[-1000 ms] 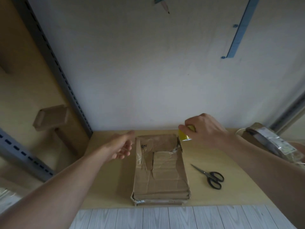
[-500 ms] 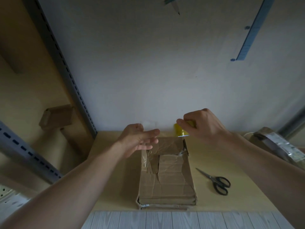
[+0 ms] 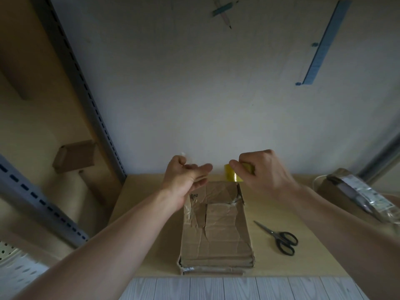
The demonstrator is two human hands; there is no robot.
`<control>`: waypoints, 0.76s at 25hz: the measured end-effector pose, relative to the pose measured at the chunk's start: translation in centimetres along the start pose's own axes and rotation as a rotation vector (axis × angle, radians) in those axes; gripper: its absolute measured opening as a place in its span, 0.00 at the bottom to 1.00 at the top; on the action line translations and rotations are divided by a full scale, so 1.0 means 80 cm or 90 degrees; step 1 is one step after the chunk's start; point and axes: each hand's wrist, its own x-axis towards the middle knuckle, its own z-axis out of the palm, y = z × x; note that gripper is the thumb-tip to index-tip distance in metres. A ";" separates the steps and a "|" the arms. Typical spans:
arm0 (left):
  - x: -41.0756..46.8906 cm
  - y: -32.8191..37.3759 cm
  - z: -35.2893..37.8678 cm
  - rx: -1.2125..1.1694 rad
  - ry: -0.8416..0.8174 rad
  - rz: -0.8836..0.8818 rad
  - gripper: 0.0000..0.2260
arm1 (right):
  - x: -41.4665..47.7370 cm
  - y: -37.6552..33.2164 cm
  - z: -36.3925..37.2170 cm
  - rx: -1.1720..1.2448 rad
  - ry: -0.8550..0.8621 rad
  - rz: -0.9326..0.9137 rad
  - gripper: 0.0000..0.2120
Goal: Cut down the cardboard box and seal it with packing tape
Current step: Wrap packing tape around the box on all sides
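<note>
Flattened cardboard box [image 3: 214,230] lying lengthwise at the centre of the wooden table [image 3: 147,224], crumpled top flaps patched with clear tape. Its near end reaches the table's front edge and its far end stops short of the wall.

Surroundings, read from the box:
- **3 o'clock:** black-handled scissors [image 3: 279,237], closed, flat on the table, apart from the box.
- **2 o'clock:** a film-wrapped package [image 3: 357,191] at the table's right edge.
- **10 o'clock:** a small brown carton [image 3: 74,155] beyond the grey slotted upright [image 3: 86,94], off the table.
- **12 o'clock, high on the wall:** a taped pencil [image 3: 224,15]; toward 1 o'clock, a blue ruler [image 3: 322,46].

Count — one of each item listed, and two hands.

Both hands hover over the box's far end at 12 o'clock. My right hand [image 3: 262,172] curls its fingers over the yellow tape roll [image 3: 232,176] and holds it above the box's far right corner. My left hand [image 3: 186,178] is palm-up just beside the roll, fingers loosely bent toward it. A pale glint shows above the thumb — I cannot tell whether the hand pinches a tape end.

Bare tabletop runs along both long sides of the box, wider at 3 o'clock. My forearms cross above the near corners of the table.
</note>
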 end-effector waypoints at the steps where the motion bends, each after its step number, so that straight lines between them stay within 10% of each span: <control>1: -0.001 -0.001 -0.001 0.021 0.029 0.018 0.25 | -0.001 0.000 0.001 0.002 0.000 0.002 0.24; 19: 0.056 -0.098 -0.092 -0.015 0.292 -0.055 0.20 | 0.036 -0.008 0.063 -0.298 -0.326 -0.019 0.20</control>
